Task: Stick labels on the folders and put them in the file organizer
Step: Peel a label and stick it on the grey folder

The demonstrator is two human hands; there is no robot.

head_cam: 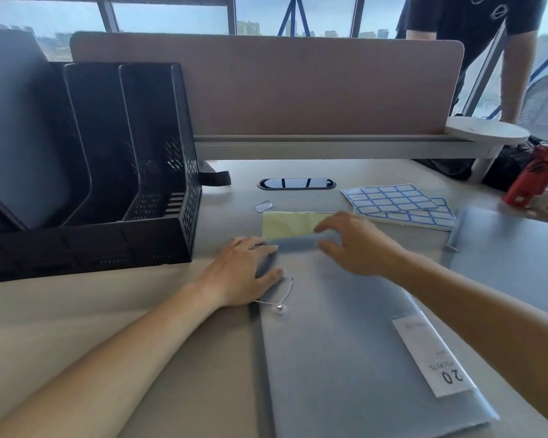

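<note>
A translucent blue folder (345, 336) lies on the desk in front of me, with a white "20 pockets" tag near its lower right corner and a metal button with elastic string at its left edge. My left hand (241, 273) rests flat on the folder's upper left corner. My right hand (358, 245) hovers over the folder's top edge, fingers spread and slightly curled, holding nothing that I can see. Sheets of blue-bordered labels (396, 203) lie beyond the folder on the right. One loose label (263, 206) sits on the desk. The black file organizer (114, 172) stands at the left.
A pale yellow backing sheet (288, 224) lies just past the folder. Another blue folder (513, 257) lies to the right. A red can (535, 175) stands at the far right. A brown divider panel (282, 86) closes the desk's back; a person stands behind it.
</note>
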